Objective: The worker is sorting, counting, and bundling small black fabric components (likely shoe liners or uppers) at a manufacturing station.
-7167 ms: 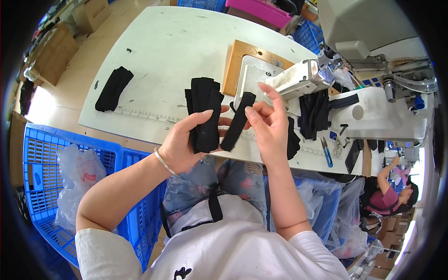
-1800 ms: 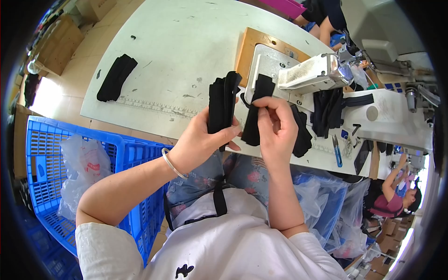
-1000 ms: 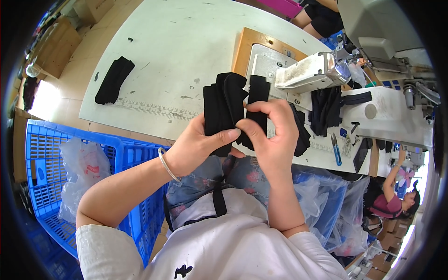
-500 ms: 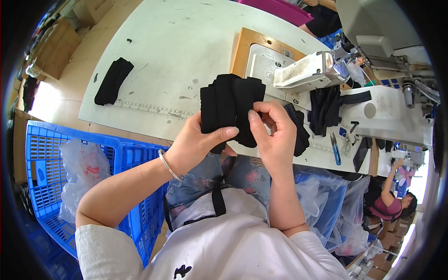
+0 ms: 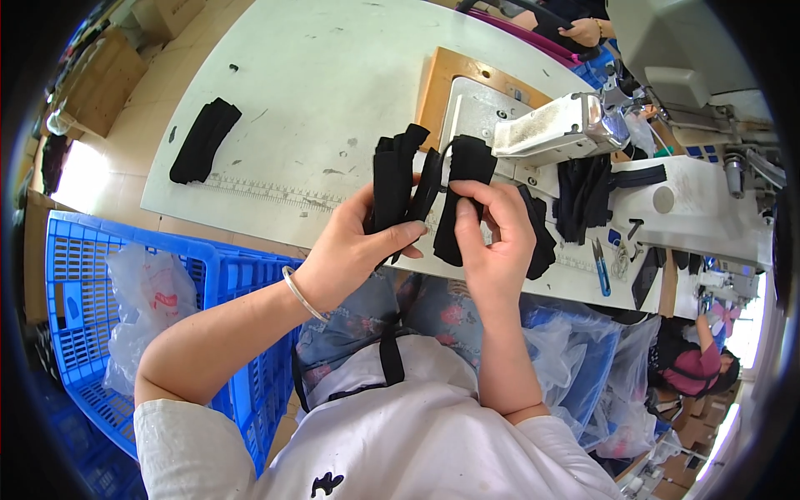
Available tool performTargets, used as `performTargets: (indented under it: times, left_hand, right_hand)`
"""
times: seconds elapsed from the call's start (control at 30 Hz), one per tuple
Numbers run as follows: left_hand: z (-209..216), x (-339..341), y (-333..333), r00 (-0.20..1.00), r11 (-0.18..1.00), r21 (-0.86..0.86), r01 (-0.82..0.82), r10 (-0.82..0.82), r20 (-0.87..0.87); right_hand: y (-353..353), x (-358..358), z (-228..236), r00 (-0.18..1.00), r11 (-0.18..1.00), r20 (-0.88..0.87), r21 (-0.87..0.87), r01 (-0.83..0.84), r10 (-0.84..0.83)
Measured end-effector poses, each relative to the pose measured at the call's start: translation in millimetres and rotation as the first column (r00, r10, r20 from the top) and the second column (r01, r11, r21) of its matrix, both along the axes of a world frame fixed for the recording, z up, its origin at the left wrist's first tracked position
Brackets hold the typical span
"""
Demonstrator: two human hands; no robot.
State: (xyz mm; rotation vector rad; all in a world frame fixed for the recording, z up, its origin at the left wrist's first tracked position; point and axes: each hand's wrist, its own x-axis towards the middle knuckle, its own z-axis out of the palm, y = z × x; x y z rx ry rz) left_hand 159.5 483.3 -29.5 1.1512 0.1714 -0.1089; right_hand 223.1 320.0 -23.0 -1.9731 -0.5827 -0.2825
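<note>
My left hand [image 5: 354, 250] is closed round a bundle of black fabric strips [image 5: 392, 187], its thumb lying across the front. In my right hand [image 5: 496, 242], thumb and bent fingers pinch another black fabric piece [image 5: 469, 162], wide and folded. A gap shows between the two portions, with a thin strip of black fabric standing in it. Both are held above the front edge of the white table [image 5: 308, 108]. Just beyond my right hand lies a further black folded bundle [image 5: 538, 237], partly hidden by that hand.
A sewing machine [image 5: 550, 125] stands right of my hands, with black strips [image 5: 581, 200] beside it. Blue-handled snips [image 5: 602, 271] lie near the edge. A black bundle [image 5: 206, 142] rests at the table's left. A blue crate [image 5: 233, 258] is at my left; another person's hand [image 5: 583, 33] shows behind.
The black fabric, together in one wide stack before, is now parted into two portions. My right hand has shifted slightly right with its portion. The other person's hand behind has moved.
</note>
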Motion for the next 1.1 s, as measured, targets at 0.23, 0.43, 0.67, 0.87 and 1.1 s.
performTargets:
  times: [0.23, 0.43, 0.67, 0.87, 1.1]
  left_hand:
    - [-5.2, -2.5, 2.1, 1.000, 1.000, 0.002, 0.007, -0.007, -0.014]
    - [-4.5, -1.1, 1.2, 1.000, 0.993, -0.122, -0.002, 0.002, -0.007]
    - [-7.3, -3.3, -0.7, 1.000, 0.994, -0.107, -0.012, 0.015, 0.028]
    - [-4.5, -4.0, -0.8, 0.999, 0.983, -0.181, -0.039, 0.035, -0.025]
    - [-3.5, -2.3, 0.5, 0.998, 0.996, -0.049, -0.068, 0.068, -0.001]
  right_hand:
    - [9.1, -4.1, 4.5, 0.984, 0.994, -0.150, 0.055, -0.091, 0.098]
    - [4.1, -1.6, -1.2, 0.972, 0.988, -0.219, 0.142, -0.054, 0.084]
    - [8.0, -4.9, -4.9, 0.948, 0.979, -0.271, 0.160, -0.126, 0.166]
    - [14.7, -8.8, 6.9, 0.908, 0.928, -0.379, 0.371, -0.027, 0.178]
    - [9.1, -0.4, -8.3, 0.996, 0.996, 0.012, 0.023, -0.088, 0.087]
